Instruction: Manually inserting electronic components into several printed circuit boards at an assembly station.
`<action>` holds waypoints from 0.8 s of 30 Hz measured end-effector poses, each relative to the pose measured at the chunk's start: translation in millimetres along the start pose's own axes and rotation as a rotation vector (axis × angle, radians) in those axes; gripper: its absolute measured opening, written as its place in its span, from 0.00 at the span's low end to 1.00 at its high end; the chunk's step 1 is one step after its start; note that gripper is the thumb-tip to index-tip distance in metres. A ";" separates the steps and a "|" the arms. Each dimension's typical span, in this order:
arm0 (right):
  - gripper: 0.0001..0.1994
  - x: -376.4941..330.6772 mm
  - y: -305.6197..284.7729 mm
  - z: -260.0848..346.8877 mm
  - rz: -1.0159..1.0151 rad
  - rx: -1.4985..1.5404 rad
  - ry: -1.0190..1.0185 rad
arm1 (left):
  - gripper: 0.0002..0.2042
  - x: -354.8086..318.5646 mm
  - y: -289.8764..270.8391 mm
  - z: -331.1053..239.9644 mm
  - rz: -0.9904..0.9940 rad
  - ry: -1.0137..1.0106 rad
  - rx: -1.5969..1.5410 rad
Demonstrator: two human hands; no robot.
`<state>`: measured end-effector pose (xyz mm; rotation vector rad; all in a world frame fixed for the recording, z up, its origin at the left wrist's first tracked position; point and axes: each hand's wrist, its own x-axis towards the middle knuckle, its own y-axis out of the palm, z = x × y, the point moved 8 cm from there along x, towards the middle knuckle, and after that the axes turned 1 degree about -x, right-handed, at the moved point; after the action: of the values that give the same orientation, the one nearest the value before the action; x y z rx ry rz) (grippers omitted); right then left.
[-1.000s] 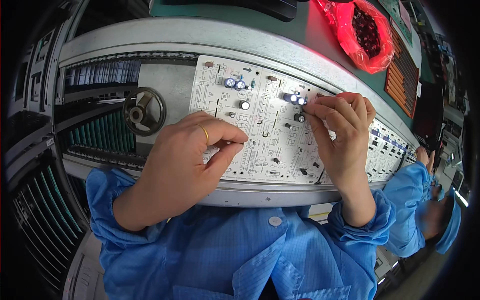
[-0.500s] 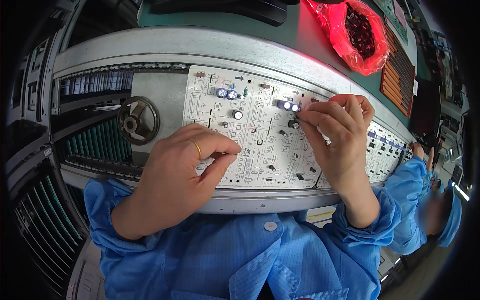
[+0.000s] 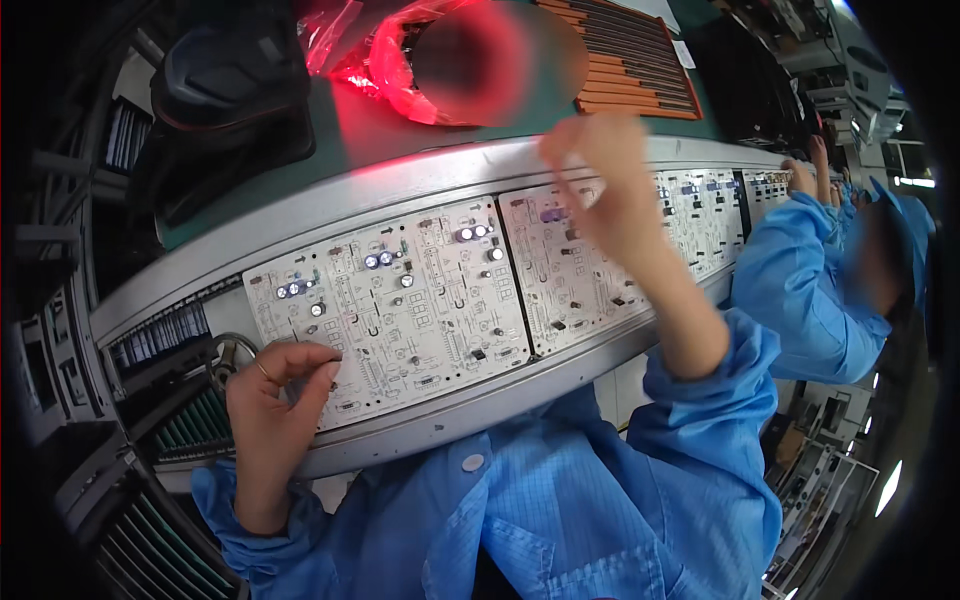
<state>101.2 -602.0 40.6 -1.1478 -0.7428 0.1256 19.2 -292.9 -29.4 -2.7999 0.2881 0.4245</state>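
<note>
With the nearer circuit board (image 3: 400, 335) taken as the clock's centre, a second board (image 3: 600, 282) is placed between 2 and 3 o'clock. Capacitors (image 3: 380, 260) are mounted towards the nearer board's 12 o'clock side. The boards are flanked by a rear rail (image 3: 400, 185) at 12 and a front rail (image 3: 445, 424) at 6. The left hand (image 3: 275, 395) is held at 8, the right hand (image 3: 608, 158) at 2. On the tabletop (image 3: 345, 140) behind, a bag (image 3: 395, 75) is set at 12, a row of sticks (image 3: 630, 80) between 1 and 2.
</note>
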 end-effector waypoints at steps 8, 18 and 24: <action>0.09 -32.0 -49.0 -187.2 -0.025 -0.727 0.130 | 0.09 7.7 6.2 -5.7 0.017 -0.095 -0.088; 0.11 -36.7 -47.8 -254.3 0.188 -0.639 0.114 | 0.11 13.4 37.0 -23.5 0.119 -0.132 -0.111; 0.12 -35.2 -34.5 -274.8 0.139 -0.556 0.240 | 0.10 9.8 40.0 -18.4 0.105 -0.200 -0.136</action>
<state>227.7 -847.2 -2.2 -1.7104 -0.4921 -0.1102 23.6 -337.7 -25.9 -2.8514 0.3756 0.7700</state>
